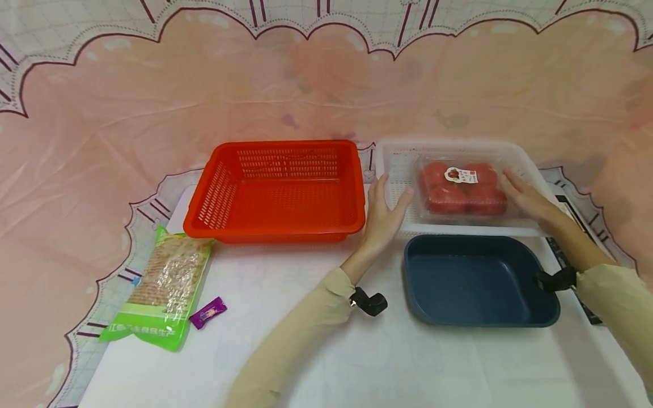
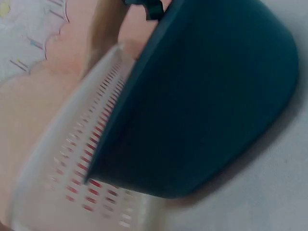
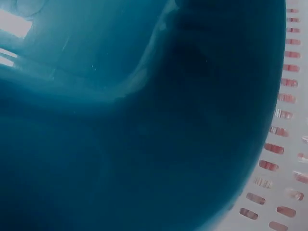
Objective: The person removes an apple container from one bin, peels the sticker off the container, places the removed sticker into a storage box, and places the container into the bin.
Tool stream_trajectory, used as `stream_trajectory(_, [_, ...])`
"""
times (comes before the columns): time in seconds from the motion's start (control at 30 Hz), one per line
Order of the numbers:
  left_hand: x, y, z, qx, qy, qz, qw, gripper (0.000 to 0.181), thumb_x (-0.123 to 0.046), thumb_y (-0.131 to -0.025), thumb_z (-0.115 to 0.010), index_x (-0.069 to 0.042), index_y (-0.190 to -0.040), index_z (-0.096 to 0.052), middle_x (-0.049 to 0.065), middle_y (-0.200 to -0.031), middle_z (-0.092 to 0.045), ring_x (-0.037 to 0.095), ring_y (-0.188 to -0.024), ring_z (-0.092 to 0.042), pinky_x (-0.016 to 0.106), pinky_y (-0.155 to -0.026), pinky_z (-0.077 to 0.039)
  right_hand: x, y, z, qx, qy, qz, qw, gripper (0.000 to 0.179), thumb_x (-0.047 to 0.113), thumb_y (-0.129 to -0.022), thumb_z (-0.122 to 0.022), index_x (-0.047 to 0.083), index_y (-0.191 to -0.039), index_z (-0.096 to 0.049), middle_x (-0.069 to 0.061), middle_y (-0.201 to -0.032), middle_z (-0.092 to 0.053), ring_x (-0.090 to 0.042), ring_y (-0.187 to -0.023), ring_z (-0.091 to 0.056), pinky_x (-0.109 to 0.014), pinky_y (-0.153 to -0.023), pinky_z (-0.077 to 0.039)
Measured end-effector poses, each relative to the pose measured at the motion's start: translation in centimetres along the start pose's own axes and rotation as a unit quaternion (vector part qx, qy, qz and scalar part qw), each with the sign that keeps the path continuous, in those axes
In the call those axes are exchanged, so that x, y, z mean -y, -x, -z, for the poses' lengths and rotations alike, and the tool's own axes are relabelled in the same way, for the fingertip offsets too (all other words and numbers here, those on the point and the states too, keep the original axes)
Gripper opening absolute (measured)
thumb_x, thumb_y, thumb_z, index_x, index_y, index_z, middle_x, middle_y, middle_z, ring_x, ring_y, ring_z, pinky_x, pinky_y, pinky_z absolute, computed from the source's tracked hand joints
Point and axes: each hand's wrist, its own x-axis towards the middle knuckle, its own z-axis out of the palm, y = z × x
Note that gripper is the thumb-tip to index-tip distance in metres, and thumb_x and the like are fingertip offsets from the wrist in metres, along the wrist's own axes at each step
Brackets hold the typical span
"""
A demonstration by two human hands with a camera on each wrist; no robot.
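A clear plastic box of tomatoes (image 1: 461, 190) with a white label lies inside the white slotted basket (image 1: 403, 226) at the back right. My right hand (image 1: 528, 197) reaches over that basket's right side, its fairly straight fingers at the right end of the tomato box. At the basket's left rim is my left hand (image 1: 384, 216), fingers spread and thumb pointing over the inside, apart from the box. Both wrist views are mostly filled by the dark blue basin (image 2: 202, 96), with the white basket's slotted wall (image 3: 288, 192) behind it and red showing through the slots.
Left of the white basket stands a red slotted basket (image 1: 275, 235). A green-edged food packet (image 1: 170, 283) and a small purple wrapped sweet (image 1: 208, 313) lie at the left. The blue basin sits in front of the white basket, under my right wrist.
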Motion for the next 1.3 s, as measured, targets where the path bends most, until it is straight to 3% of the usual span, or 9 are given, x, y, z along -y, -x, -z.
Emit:
stream_trajectory(0.17, [1.4,-0.9,-0.5,-0.038,-0.015,0.005,0.9992,0.070,-0.049,-0.092,-0.055,-0.022,-0.151,-0.031,0.004,-0.161,-0.024,0.026,-0.145,-0.031,0.050,-0.118,-0.027,0.0,-0.2,-0.3,-0.009,-0.003,0.004,0.9999,0.081,0.056,-0.099,-0.025,0.014,-0.152,0.020,-0.024,-0.157,0.019,-0.054,-0.144,0.008,-0.075,-0.109,-0.007])
stream_trajectory(0.4, [2.5,-1.3,-0.7,-0.035,0.012,0.026,0.9990,0.067,-0.044,-0.092,-0.057,-0.027,-0.151,-0.032,-0.003,-0.157,-0.036,0.022,-0.143,-0.036,0.050,-0.118,-0.028,-0.3,-0.1,-0.5,-0.008,-0.019,-0.002,0.9998,0.085,0.055,-0.099,-0.035,0.019,-0.152,0.021,-0.028,-0.157,0.017,-0.055,-0.144,0.006,-0.076,-0.108,-0.008])
stream_trajectory(0.77, [2.6,-1.1,-1.1,-0.046,0.020,0.006,0.9987,0.062,-0.027,-0.094,-0.058,-0.022,-0.151,-0.034,0.000,-0.155,-0.039,0.023,-0.141,-0.039,0.048,-0.118,-0.029,-0.4,0.1,-0.5,-0.016,-0.010,-0.023,0.9995,0.084,0.054,-0.099,-0.034,0.019,-0.152,0.020,-0.034,-0.156,0.009,-0.060,-0.141,-0.005,-0.076,-0.106,-0.015])
stream_trajectory(1.1, [3.0,-1.1,-1.2,-0.037,0.037,0.003,0.9986,0.060,-0.022,-0.096,-0.055,-0.021,-0.151,-0.033,-0.001,-0.157,-0.036,0.021,-0.143,-0.036,0.046,-0.120,-0.026,-0.4,0.2,-0.7,-0.016,-0.007,-0.017,0.9997,0.084,0.052,-0.099,-0.034,0.017,-0.152,0.021,-0.034,-0.157,0.009,-0.061,-0.140,-0.008,-0.076,-0.105,-0.018])
stream_trajectory(1.3, [3.5,-1.0,-1.0,-0.007,0.069,-0.016,0.9974,0.058,-0.020,-0.099,-0.047,-0.019,-0.154,-0.027,-0.002,-0.160,-0.028,0.017,-0.147,-0.028,0.039,-0.123,-0.020,-0.4,0.2,-0.4,-0.015,-0.006,-0.021,0.9996,0.084,0.052,-0.099,-0.034,0.017,-0.152,0.021,-0.034,-0.156,0.009,-0.061,-0.140,-0.009,-0.076,-0.105,-0.019])
